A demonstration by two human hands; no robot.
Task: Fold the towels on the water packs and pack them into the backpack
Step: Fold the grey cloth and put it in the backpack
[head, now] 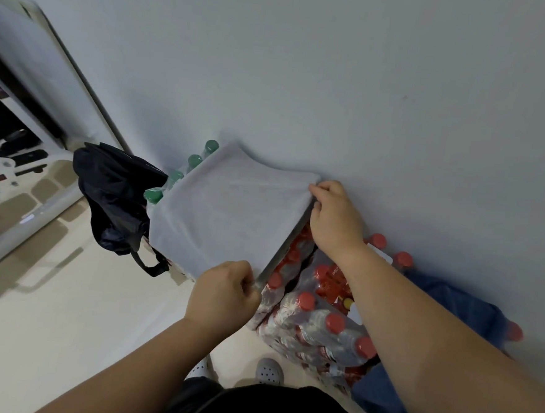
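Observation:
A grey towel [229, 209] is stretched flat over the water packs, covering most of a pack of green-capped bottles [183, 174]. My left hand [226, 291] pinches its near corner. My right hand [335, 217] pinches its far right corner by the wall. Under and right of the towel lie packs of red-capped bottles [318, 316]. A blue towel [451, 302] lies over the packs at the right, behind my right forearm. The dark backpack [114, 195] slumps on the floor just left of the green-capped pack; I cannot see its opening clearly.
The pale wall [338, 82] runs right behind the packs. Beige floor [64, 304] lies to the left. A mirror or door frame [29, 118] leans at the far left. My grey shoes [269, 370] stand at the packs' near edge.

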